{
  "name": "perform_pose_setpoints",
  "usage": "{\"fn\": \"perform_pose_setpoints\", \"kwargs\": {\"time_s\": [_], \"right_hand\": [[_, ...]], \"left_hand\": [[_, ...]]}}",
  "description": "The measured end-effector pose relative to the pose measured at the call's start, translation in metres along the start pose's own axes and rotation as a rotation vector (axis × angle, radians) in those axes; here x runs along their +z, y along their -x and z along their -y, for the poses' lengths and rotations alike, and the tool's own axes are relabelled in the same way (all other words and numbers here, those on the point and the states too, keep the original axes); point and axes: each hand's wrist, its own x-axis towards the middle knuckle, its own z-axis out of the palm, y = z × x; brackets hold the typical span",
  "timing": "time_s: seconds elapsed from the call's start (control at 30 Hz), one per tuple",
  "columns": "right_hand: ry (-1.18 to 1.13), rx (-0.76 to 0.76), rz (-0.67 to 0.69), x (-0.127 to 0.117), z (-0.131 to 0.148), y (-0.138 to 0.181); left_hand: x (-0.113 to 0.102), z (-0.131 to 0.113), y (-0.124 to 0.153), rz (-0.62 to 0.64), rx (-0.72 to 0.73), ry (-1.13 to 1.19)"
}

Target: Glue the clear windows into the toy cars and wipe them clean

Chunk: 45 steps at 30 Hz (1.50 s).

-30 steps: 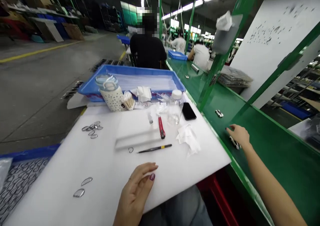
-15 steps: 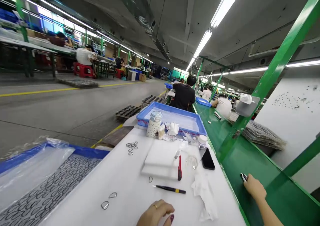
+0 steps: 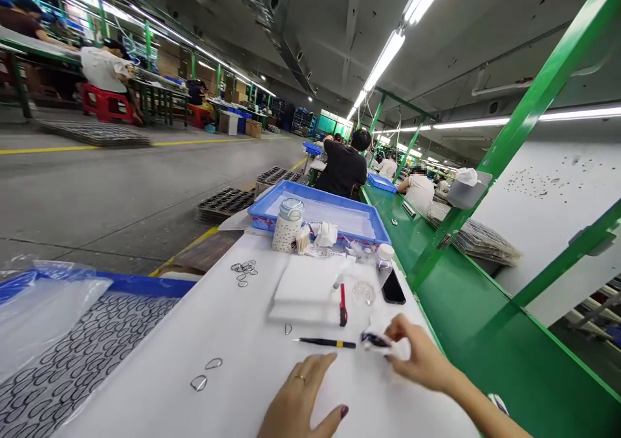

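Within right hand (image 3: 422,360), blurred small dark part (image 3: 374,340)

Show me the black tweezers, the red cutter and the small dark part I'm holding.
black tweezers (image 3: 324,343): head view, middle of the shaft.
red cutter (image 3: 343,295): head view, red handle.
small dark part (image 3: 373,339): head view, its exposed left end.

Glossy dark part (image 3: 374,339); matt white mat (image 3: 233,347); blue plastic tray (image 3: 262,204); shiny metal rings (image 3: 245,271).
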Motion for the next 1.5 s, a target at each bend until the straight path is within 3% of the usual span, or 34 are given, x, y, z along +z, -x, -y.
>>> {"fn": "perform_pose_setpoints", "kwargs": {"time_s": [0.1,0.2,0.27,0.37,0.43,0.63,0.8,0.9,1.0,1.1,1.23,1.33,1.5], "right_hand": [[0.058,-0.253,0.198,0.038,0.052,-0.009],[0.07,-0.377,0.267,0.053,0.068,-0.025],[0.003,-0.322,0.185,0.051,0.068,-0.04],[-0.103,-0.099,-0.129,0.044,0.063,-0.068],[-0.153,-0.015,-0.268,0.044,0.063,-0.086],[-0.081,0.036,-0.058,0.059,0.072,-0.125],[-0.175,0.035,0.009,0.046,0.072,-0.141],[-0.303,0.015,0.05,0.031,0.076,-0.13],[-0.614,-0.05,-0.088,0.03,0.087,-0.098],[-0.912,-0.049,-0.258,0.048,0.093,-0.056],[-0.971,0.113,-0.208,0.08,0.093,-0.016],[-1.083,0.076,-0.216,0.083,0.103,-0.009],[-1.439,-0.033,-0.305,0.064,0.135,-0.019]], "left_hand": [[-0.001,-0.003,0.002,0.038,-0.001,-0.044],[-0.004,-0.01,0.007,0.05,-0.05,-0.057],[-0.006,-0.015,0.009,0.018,-0.138,-0.109],[-0.008,-0.024,0.01,-0.015,-0.263,-0.196],[-0.011,-0.028,0.009,0.011,-0.294,-0.196],[-0.043,-0.025,0.002,0.314,-0.29,0.115],[-0.051,-0.017,0.0,0.363,-0.243,0.177],[-0.043,-0.017,0.003,0.282,-0.199,0.137],[-0.035,-0.023,0.007,0.205,-0.183,0.109],[-0.03,-0.032,0.008,0.137,-0.211,0.094],[-0.029,-0.039,0.006,0.06,-0.281,0.083],[-0.03,-0.04,0.003,0.043,-0.304,0.094],[-0.028,-0.038,0.002,-0.007,-0.319,0.099]]}}
